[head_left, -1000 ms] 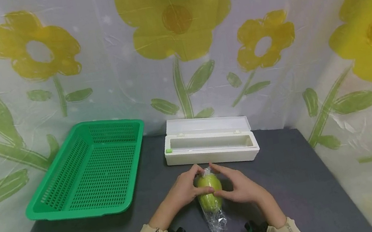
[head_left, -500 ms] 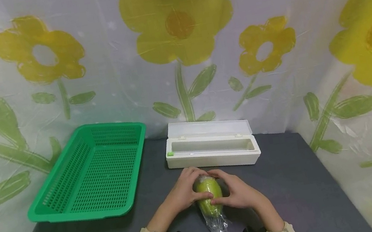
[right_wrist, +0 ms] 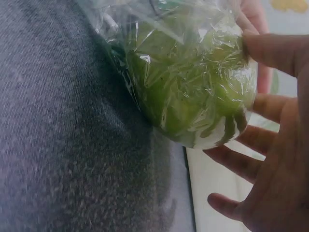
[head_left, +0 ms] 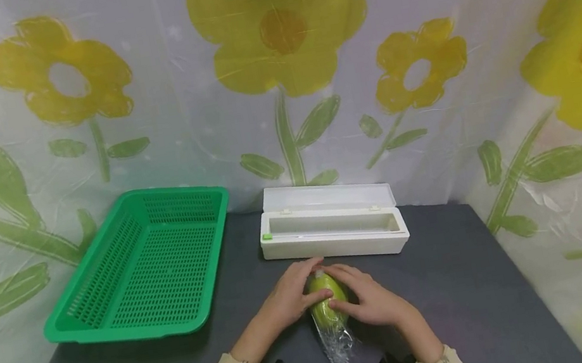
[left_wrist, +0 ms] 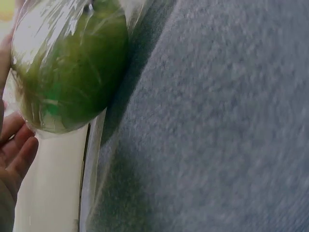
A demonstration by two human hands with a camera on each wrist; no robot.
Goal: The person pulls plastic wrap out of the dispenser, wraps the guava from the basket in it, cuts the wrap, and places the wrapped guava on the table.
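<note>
A green oblong fruit wrapped in clear plastic film lies on the dark table between both hands. Its exact kind is hard to tell through the film. My left hand curves round its left side, thumb on top and fingers at the far end. From the right, my right hand holds it likewise, with the thumb on top. A crumpled tail of film trails toward me. The right wrist view shows the creased film close up, with right-hand fingers against the fruit's far end.
Behind the hands stands a white cling film dispenser, lid raised, with a small green slider on its left. A green slotted plastic basket sits at the left. A flower-printed curtain encloses the back and sides.
Fingers of both hands have shifted over the fruit's far end, where the film tip stood up between them and now lies lower. The fruit stays in about the same place.
</note>
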